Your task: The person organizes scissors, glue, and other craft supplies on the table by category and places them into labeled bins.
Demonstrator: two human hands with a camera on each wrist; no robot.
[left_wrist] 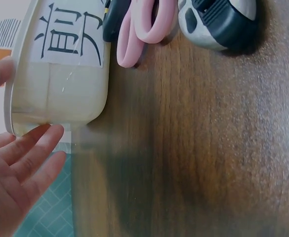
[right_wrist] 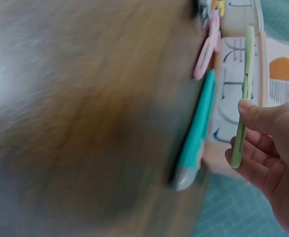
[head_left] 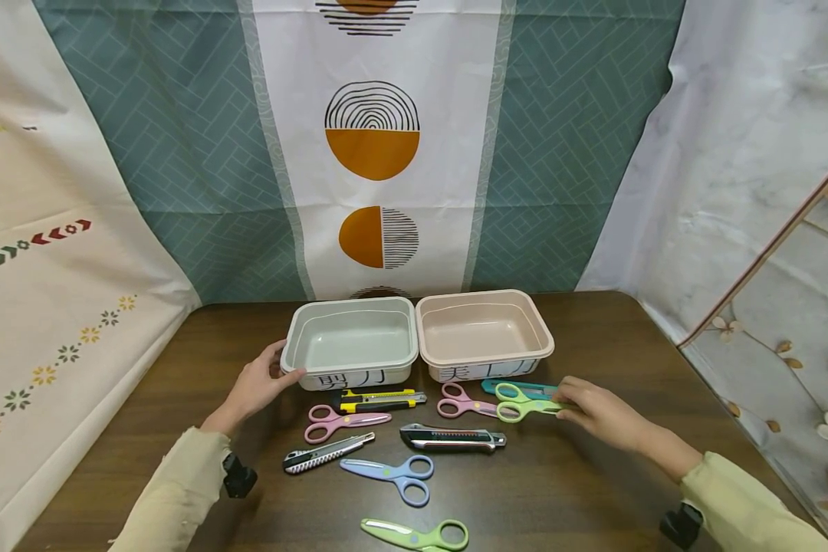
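My right hand point(head_left: 596, 414) pinches green-handled scissors point(head_left: 514, 409) by the blade end, handles pointing left. In the right wrist view these scissors point(right_wrist: 246, 74) show edge-on, raised above a teal utility knife point(right_wrist: 194, 133) by the pink bin. My left hand point(head_left: 265, 381) rests at the near left corner of the pale grey-green bin point(head_left: 327, 376); its thumb touches the rim, and its fingers lie fairly straight along the side in the left wrist view. Pink scissors point(head_left: 458, 402) lie just left of the green ones.
The pink bin point(head_left: 547, 337) adjoins the grey-green one; both have paper labels. Nearer lie a yellow utility knife point(head_left: 379, 399), pink scissors point(head_left: 331, 422), a black utility knife point(head_left: 451, 438), a silver-black knife point(head_left: 324, 453), blue scissors point(head_left: 386, 471) and more green scissors point(head_left: 410, 534). Curtains hang behind.
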